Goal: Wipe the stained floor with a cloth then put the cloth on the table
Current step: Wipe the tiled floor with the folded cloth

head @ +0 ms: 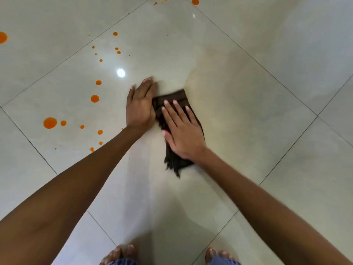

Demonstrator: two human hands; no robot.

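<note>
A dark brown cloth [173,161] lies flat on the glossy pale tiled floor [248,131]. My right hand [181,131] presses down on the cloth with its fingers spread flat. Beside the cloth's left edge rests my left hand [140,106], palm down, fingers together on the tile and touching the cloth. Orange stain drops [50,122] are scattered over the tiles to the left, with more orange drops [195,1] at the top. A faint yellowish smear [219,96] covers the tile right of the cloth.
My two bare feet [122,255] stand at the bottom edge, with blue jean hems over them. A bright light reflection [121,73] shines on the tile ahead of my left hand. No table is in view.
</note>
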